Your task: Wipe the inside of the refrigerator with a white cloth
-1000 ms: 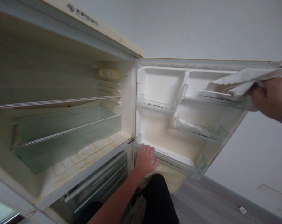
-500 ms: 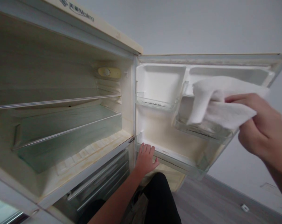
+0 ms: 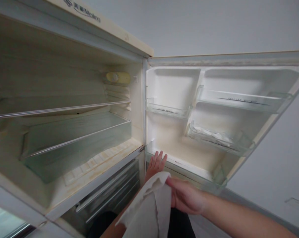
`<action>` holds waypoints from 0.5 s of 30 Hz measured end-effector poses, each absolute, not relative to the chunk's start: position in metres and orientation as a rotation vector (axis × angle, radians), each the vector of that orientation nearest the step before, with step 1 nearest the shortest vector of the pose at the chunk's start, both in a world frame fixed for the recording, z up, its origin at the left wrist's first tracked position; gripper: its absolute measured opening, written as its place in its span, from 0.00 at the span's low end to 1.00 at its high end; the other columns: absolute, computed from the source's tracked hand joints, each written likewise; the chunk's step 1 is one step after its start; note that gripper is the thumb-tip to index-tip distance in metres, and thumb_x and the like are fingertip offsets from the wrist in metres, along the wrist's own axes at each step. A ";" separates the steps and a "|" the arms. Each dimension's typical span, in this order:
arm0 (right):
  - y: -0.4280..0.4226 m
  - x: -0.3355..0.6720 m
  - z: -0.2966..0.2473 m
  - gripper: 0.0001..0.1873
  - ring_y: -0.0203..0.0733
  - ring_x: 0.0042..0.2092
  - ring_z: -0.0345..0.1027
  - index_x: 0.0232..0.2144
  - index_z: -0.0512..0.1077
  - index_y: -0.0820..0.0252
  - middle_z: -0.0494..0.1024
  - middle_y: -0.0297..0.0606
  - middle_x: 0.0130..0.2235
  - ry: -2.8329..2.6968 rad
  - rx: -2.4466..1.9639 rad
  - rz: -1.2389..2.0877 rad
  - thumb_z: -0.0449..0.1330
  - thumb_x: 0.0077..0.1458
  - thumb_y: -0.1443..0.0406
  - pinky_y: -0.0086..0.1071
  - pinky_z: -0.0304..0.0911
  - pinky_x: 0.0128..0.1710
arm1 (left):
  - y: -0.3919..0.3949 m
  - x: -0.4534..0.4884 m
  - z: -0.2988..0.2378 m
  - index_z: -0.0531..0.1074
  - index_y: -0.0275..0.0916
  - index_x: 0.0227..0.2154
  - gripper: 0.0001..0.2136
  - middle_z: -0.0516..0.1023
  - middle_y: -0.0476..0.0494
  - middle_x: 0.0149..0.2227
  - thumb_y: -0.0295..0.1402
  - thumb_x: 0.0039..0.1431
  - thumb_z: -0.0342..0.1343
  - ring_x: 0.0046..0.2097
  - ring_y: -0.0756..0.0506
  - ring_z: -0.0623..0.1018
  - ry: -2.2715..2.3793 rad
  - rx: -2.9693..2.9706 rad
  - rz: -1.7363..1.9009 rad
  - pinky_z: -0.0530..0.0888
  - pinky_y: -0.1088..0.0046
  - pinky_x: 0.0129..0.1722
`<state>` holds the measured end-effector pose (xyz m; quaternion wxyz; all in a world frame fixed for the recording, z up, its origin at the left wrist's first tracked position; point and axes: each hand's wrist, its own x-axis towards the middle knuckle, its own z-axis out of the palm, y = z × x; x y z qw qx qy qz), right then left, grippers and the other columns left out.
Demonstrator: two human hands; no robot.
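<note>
An old cream fridge (image 3: 65, 109) stands open with bare glass shelves. Its door (image 3: 213, 109) swings out to the right and carries clear plastic racks. My left hand (image 3: 156, 162) lies flat with fingers spread against the bottom edge of the door, near the hinge side. My right hand (image 3: 185, 195) is low in the middle, its fingers closed on a white cloth (image 3: 150, 211) that hangs down in front of my left forearm. The cloth hides my left wrist.
A lower compartment with metal-edged drawers (image 3: 109, 195) shows below the fridge floor. The middle door rack (image 3: 220, 138) holds some white residue. A plain white wall is behind the door, grey floor (image 3: 250, 205) at the lower right. My dark trouser leg shows at the bottom.
My right hand has brought the cloth down from the upper right door racks to the bottom centre, over my left forearm. The left hand stays on the door's lower edge.
</note>
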<state>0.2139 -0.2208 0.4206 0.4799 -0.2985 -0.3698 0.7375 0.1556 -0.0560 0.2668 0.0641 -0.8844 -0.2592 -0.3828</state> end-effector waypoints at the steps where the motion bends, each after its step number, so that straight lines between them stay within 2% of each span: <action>1: -0.217 0.205 0.410 0.29 0.46 0.48 0.73 0.43 0.75 0.61 0.80 0.42 0.42 -0.886 -0.687 1.841 0.66 0.49 0.44 0.42 0.64 0.54 | -0.057 0.151 0.267 0.63 0.39 0.62 0.28 0.66 0.32 0.64 0.40 0.59 0.53 0.67 0.31 0.62 -0.748 -2.688 -1.135 0.64 0.49 0.62; 3: -0.212 0.189 0.389 0.31 0.48 0.51 0.71 0.43 0.75 0.61 0.79 0.43 0.44 -0.854 -0.620 1.886 0.65 0.49 0.43 0.43 0.62 0.56 | -0.061 0.136 0.269 0.66 0.37 0.60 0.27 0.64 0.31 0.65 0.42 0.58 0.53 0.68 0.31 0.60 -0.627 -2.803 -1.129 0.66 0.52 0.62; 5: -0.208 0.175 0.372 0.30 0.48 0.53 0.70 0.44 0.75 0.60 0.79 0.43 0.45 -0.798 -0.573 1.864 0.64 0.49 0.42 0.44 0.61 0.57 | -0.064 0.112 0.272 0.74 0.38 0.51 0.21 0.68 0.33 0.63 0.42 0.59 0.51 0.65 0.33 0.66 -0.538 -3.049 -1.210 0.71 0.57 0.58; 6: -0.206 0.168 0.365 0.30 0.48 0.53 0.70 0.44 0.74 0.59 0.79 0.42 0.45 -0.762 -0.558 1.836 0.64 0.49 0.43 0.44 0.61 0.57 | -0.064 0.098 0.273 0.77 0.40 0.46 0.19 0.72 0.34 0.60 0.44 0.59 0.51 0.61 0.35 0.72 -0.621 -3.224 -1.315 0.73 0.59 0.55; 7: -0.204 0.162 0.359 0.30 0.49 0.53 0.70 0.44 0.74 0.58 0.79 0.41 0.44 -0.735 -0.554 1.800 0.64 0.49 0.42 0.44 0.62 0.56 | -0.064 0.082 0.273 0.78 0.41 0.41 0.17 0.78 0.36 0.53 0.46 0.59 0.52 0.54 0.37 0.78 -0.847 -3.384 -1.498 0.76 0.61 0.50; 8: -0.201 0.157 0.353 0.31 0.49 0.52 0.71 0.44 0.75 0.59 0.79 0.41 0.44 -0.720 -0.564 1.752 0.64 0.48 0.42 0.44 0.62 0.56 | -0.064 0.065 0.272 0.78 0.40 0.39 0.18 0.82 0.38 0.44 0.48 0.58 0.52 0.46 0.38 0.81 -1.300 -3.427 -1.778 0.78 0.61 0.44; 9: -0.199 0.152 0.349 0.32 0.50 0.52 0.71 0.44 0.75 0.59 0.79 0.42 0.44 -0.717 -0.589 1.697 0.63 0.48 0.41 0.44 0.63 0.55 | -0.065 0.047 0.272 0.78 0.40 0.39 0.20 0.82 0.40 0.36 0.51 0.56 0.54 0.39 0.38 0.82 -1.831 -3.212 -2.141 0.79 0.61 0.39; 10: -0.196 0.147 0.344 0.33 0.51 0.52 0.70 0.44 0.76 0.60 0.79 0.43 0.44 -0.723 -0.629 1.632 0.63 0.48 0.40 0.44 0.63 0.55 | -0.066 0.029 0.270 0.77 0.39 0.41 0.24 0.81 0.42 0.33 0.54 0.57 0.51 0.36 0.39 0.81 -2.015 -3.041 -2.271 0.79 0.61 0.36; 11: -0.194 0.142 0.340 0.34 0.51 0.52 0.70 0.44 0.76 0.61 0.79 0.44 0.44 -0.728 -0.676 1.562 0.63 0.48 0.40 0.44 0.63 0.55 | -0.068 0.011 0.269 0.76 0.38 0.40 0.25 0.80 0.43 0.33 0.57 0.56 0.51 0.35 0.40 0.81 -2.144 -2.837 -2.396 0.78 0.62 0.35; 13: -0.188 0.132 0.333 0.35 0.51 0.53 0.69 0.47 0.76 0.60 0.79 0.44 0.46 -0.714 -0.741 1.438 0.61 0.51 0.39 0.44 0.63 0.56 | -0.079 -0.019 0.269 0.75 0.38 0.39 0.24 0.80 0.45 0.35 0.55 0.51 0.59 0.37 0.42 0.80 -2.274 -2.266 -2.773 0.78 0.66 0.38; 15: -0.185 0.118 0.324 0.36 0.51 0.56 0.67 0.53 0.74 0.57 0.77 0.43 0.52 -0.728 -0.744 1.375 0.57 0.54 0.39 0.45 0.61 0.59 | -0.098 -0.040 0.273 0.75 0.39 0.41 0.23 0.80 0.45 0.36 0.54 0.52 0.60 0.40 0.42 0.79 -2.218 -2.280 -2.640 0.77 0.67 0.42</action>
